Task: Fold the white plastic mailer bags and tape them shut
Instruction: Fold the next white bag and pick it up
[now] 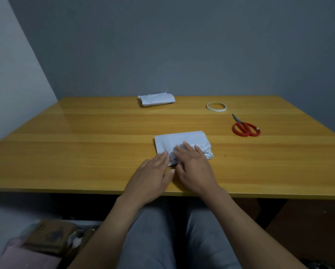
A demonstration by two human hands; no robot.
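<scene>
White plastic mailer bag, folded, lies flat near the front centre of the desk. The right hand presses on its near part, fingers straight and slightly spread. The left hand touches the bag's near-left corner, fingers extended and close together. A second folded mailer bag sits at the far edge. A tape roll and red-handled scissors lie far right, apart.

The left half of the surface offers open passage; on the right, scissors and tape roll obstruct, seemingly well apart.
</scene>
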